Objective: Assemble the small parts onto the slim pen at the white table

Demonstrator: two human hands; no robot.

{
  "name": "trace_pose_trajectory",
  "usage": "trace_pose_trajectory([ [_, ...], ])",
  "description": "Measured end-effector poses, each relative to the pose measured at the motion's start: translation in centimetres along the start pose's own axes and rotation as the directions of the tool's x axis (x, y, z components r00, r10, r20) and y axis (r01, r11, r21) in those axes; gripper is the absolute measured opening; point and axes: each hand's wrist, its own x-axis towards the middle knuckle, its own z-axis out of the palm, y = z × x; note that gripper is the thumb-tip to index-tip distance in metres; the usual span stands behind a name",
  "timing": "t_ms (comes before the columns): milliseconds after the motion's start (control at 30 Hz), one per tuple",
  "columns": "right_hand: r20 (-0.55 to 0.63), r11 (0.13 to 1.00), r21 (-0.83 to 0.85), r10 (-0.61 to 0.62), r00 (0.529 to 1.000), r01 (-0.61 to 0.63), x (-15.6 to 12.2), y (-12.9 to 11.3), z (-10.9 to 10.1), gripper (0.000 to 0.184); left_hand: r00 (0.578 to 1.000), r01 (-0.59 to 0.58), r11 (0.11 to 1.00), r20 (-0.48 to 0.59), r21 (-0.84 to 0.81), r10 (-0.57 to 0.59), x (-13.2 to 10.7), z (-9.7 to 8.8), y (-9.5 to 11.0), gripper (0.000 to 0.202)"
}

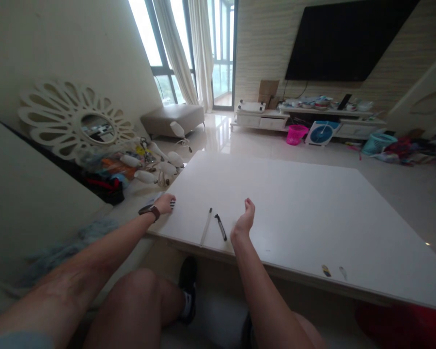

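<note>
My left hand is at the left edge of the white table, its fingers closed around a small black-and-white striped thing. Most of that thing is hidden, so its kind does not show. My right hand rests on its side on the tabletop, fingers loosely bent, with nothing visible in it. Between the hands lie a slim, pale pen-like stick with a dark end and, to its right, a shorter black-and-grey pen-like piece. Both are nearer to my right hand and apart from it.
The white table spreads out before me. Near its front edge lie a small yellow-and-dark oval piece and a greyish one. Left of the table stand a lamp with white shades and a petal-framed mirror.
</note>
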Motion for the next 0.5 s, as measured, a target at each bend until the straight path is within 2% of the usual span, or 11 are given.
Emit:
trace_pose_trajectory([
  [200, -0.020, 0.990, 0.119, 0.072, 0.997, -0.069, 0.1, 0.2, 0.5, 0.052, 0.991, -0.011, 0.994, 0.134, 0.111, -0.004, 0.9, 1.1, -1.3, 0.046],
  [500, -0.019, 0.970, 0.239, 0.049, 0.999, -0.043, 0.0, -0.3, 0.6, 0.054, 0.983, -0.056, 0.980, 0.183, 0.189, 0.021, 0.8, 0.7, -1.3, 0.051],
])
